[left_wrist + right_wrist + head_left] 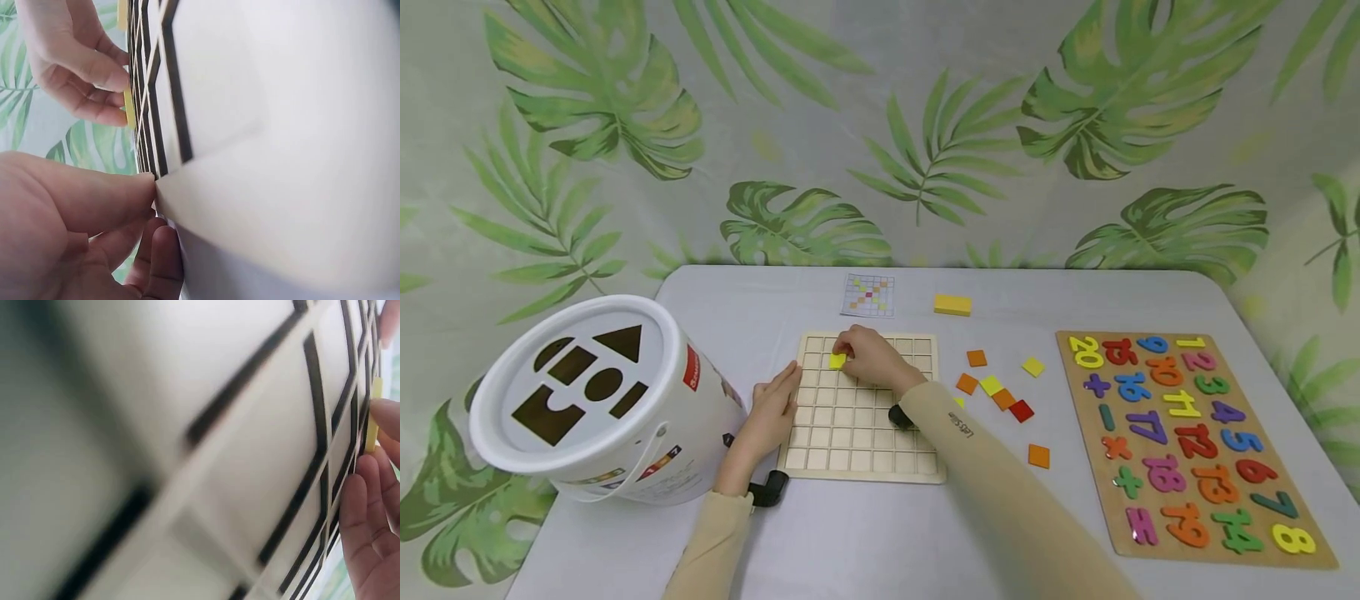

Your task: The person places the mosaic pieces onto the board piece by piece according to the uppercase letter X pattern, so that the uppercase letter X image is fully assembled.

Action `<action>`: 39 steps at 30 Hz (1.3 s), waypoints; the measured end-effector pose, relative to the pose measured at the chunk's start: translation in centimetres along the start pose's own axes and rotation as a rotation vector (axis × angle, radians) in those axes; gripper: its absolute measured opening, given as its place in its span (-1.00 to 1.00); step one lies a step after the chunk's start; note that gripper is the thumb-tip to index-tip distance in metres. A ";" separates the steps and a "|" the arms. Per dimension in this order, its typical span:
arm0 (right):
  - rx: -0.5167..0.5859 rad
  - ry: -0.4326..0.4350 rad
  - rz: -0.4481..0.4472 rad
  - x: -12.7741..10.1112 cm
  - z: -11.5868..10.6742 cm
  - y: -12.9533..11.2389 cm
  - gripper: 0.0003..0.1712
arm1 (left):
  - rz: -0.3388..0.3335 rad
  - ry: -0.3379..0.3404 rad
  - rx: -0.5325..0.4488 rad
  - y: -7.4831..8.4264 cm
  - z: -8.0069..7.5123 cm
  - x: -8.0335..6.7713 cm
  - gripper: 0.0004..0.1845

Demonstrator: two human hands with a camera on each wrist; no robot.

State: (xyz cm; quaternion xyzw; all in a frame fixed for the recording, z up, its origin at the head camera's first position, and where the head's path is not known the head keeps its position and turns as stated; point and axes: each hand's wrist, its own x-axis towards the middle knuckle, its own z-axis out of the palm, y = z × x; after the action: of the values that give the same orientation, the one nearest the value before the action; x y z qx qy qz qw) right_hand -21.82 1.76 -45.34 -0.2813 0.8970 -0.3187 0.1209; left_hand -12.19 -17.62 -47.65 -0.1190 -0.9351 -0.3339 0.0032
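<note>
Green leaf cloth hangs behind the gray table (865,533). From the head view we see our right hand (872,360) pinching a yellow tile (837,361) over the wooden grid board (861,433), near its far left corner. The tile lies flat and square with the grid lines. Our left hand (772,412) rests with straight fingers on the board's left edge.

Our left wrist view shows the left hand (75,231) touching the board (262,125).

Our right wrist view shows fingers (369,519) holding the tile (373,419) by its edge.
</note>
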 end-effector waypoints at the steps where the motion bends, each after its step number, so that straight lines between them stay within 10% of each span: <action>1: -0.020 0.001 0.001 0.2 0.1 -0.2 -0.73 | -0.005 -0.003 0.000 0.0 0.0 0.0 -0.45; 11: -0.120 -0.003 0.048 1.2 0.6 -1.4 -0.70 | 0.029 0.014 0.003 0.0 0.0 0.1 -0.46; 19: 0.037 0.005 0.041 -0.4 -1.4 -0.4 -0.72 | 0.000 -0.001 -0.010 0.0 0.2 0.3 -0.44; 27: 0.210 0.120 0.059 -5.6 -6.3 3.5 -0.76 | 0.012 0.013 -0.006 -0.1 0.3 0.2 -0.44; 39: 0.114 0.150 0.305 -12.9 -8.6 11.0 -0.69 | 0.024 0.010 0.009 -0.3 0.1 -0.1 -0.45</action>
State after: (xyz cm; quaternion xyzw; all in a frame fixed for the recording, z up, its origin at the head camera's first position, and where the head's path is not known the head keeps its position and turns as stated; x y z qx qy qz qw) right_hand -19.40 20.60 -45.28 -0.1101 0.9164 -0.3669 0.1165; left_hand -12.19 -17.79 -47.94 -0.1285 -0.9350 -0.3304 0.0124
